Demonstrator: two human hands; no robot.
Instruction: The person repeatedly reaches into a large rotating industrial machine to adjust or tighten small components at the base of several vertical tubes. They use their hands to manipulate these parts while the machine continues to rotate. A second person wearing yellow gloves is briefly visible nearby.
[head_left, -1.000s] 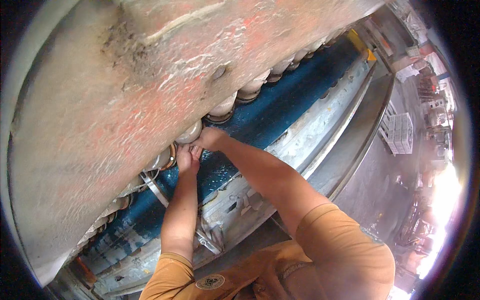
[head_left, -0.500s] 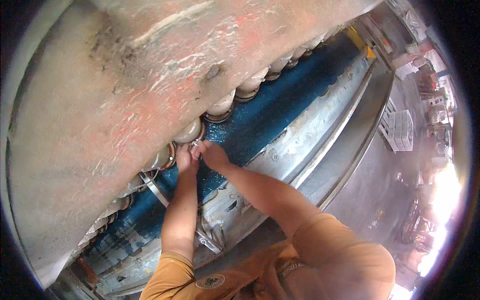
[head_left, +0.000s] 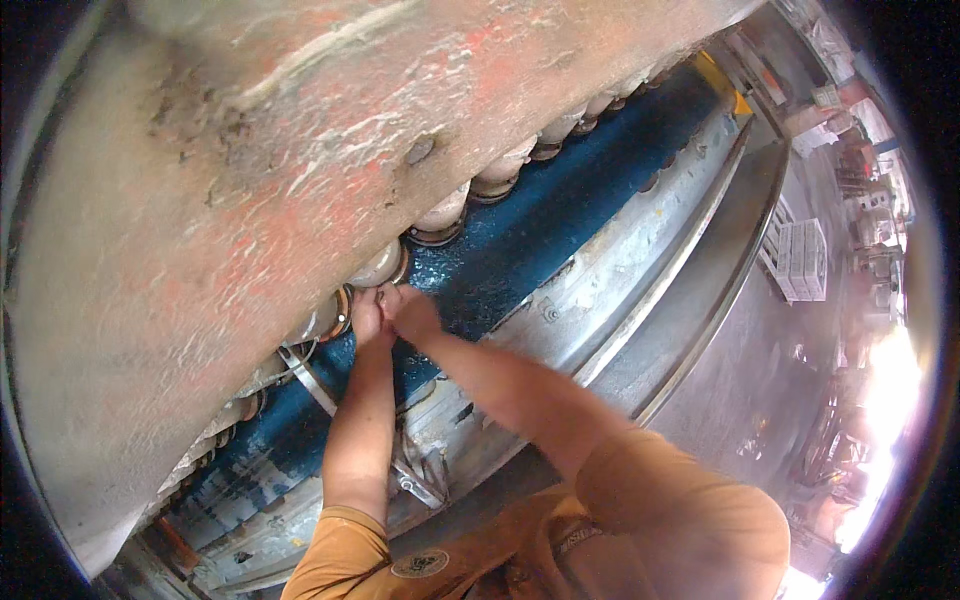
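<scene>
A row of pale round fittings with dark metal rings runs under a big worn grey and red casing (head_left: 250, 200). My left hand (head_left: 365, 318) and my right hand (head_left: 415, 310) meet at one fitting (head_left: 380, 265), side by side. Their fingertips are closed on the lower edge of its metal ring (head_left: 400, 268). Whatever small part lies between the fingers is hidden. Both forearms reach up from the lower edge, over a blue panel (head_left: 560, 210).
A loose metal band (head_left: 305, 378) hangs left of my left forearm. Hand tools (head_left: 415, 480) lie on the grey ledge (head_left: 620, 290) below the blue panel. A curved steel rail borders the ledge. White crates (head_left: 800, 258) stand on the floor at right.
My right hand has come down and left, closer to my left hand at the same fitting. The left hand has barely moved.
</scene>
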